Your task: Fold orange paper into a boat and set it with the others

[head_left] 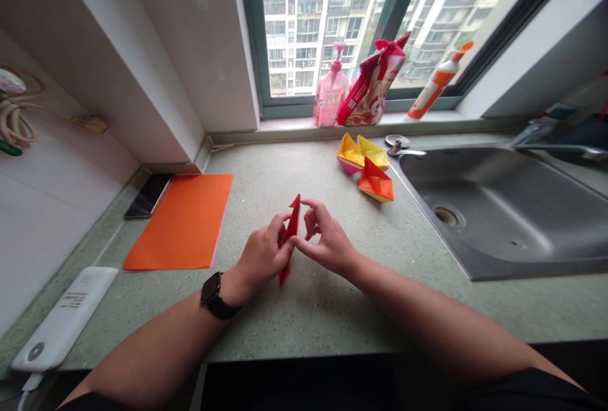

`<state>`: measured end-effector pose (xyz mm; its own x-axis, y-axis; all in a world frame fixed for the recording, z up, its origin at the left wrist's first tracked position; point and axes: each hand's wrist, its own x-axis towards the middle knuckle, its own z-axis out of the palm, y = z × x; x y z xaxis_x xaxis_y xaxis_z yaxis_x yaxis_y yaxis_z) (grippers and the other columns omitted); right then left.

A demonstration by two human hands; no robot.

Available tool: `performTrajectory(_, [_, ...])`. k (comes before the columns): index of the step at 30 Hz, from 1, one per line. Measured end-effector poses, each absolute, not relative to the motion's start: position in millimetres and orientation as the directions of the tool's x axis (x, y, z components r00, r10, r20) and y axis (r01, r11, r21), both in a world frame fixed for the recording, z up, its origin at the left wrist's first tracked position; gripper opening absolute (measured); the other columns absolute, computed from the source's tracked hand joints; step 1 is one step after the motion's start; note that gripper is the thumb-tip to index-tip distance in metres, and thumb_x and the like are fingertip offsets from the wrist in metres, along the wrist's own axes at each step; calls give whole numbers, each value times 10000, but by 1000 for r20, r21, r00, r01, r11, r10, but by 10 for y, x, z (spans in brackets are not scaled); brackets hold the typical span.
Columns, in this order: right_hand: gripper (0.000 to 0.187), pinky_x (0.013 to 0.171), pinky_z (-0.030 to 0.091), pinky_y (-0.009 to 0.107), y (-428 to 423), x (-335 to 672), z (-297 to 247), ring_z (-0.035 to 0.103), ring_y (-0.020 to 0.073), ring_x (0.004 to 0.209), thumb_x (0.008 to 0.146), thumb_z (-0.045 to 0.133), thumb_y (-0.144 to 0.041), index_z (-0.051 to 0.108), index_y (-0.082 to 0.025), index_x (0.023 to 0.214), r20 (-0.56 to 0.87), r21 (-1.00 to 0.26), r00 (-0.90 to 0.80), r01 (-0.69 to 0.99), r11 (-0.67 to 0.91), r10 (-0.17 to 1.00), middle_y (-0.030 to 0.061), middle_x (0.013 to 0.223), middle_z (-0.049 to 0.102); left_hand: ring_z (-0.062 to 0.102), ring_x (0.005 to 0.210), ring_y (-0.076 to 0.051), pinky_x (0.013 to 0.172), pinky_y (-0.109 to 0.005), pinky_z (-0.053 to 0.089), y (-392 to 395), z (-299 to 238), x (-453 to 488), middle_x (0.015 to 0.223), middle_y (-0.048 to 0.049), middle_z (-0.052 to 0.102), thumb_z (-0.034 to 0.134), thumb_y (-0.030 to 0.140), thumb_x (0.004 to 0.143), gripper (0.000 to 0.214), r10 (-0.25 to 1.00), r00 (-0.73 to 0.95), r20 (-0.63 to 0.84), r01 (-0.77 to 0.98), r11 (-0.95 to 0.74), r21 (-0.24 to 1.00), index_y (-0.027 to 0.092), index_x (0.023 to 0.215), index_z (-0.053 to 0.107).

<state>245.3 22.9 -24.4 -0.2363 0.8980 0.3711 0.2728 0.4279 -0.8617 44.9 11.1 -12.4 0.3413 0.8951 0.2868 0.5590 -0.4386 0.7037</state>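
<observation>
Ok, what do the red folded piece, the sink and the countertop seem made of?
Red folded piece: likely paper, matte-looking, by its thin, pointed folds. Sink: probably stainless steel, satin, by its grey metallic sheen. Countertop: perhaps terrazzo or stone, by its speckles; fairly dull.

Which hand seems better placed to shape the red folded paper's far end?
Probably the right hand: its index finger lies close to the far end of the red folded paper, while the left hand grips lower down.
</observation>
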Motion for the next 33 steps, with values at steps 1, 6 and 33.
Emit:
performTrajectory(1, [663,690,531,318,220,2447,-240,552,165,727,892,755,-308,471,-293,1491,363,-849,-237,314,425,901,-51,853,560,633,674,-176,665,-285,435,128,-117,440,796,31,670,610,269,999,408,899,319,299,563,-434,704,230,1404,583])
performTrajectory(6, [556,671,475,306,236,2465,-199,554,165,692,897,630,-257,502,-260,1437,311,-809,-187,462,363,932,-44,841,580,586,649,-145,666,-263,433,216,-106,421,730,68,556,583,216,967,372,919,229,321,529,-395,751,223,1337,624])
performTrajectory(33, [425,675,417,303,486,2661,-311,593,182,658,838,554,-117,750,-245,1192,227,-706,-201,640,303,953,-9,751,720,717,840,-209,770,-298,507,503,-146,245,980,-39,823,617,183,899,285,936,294,194,564,-334,755,211,1110,807])
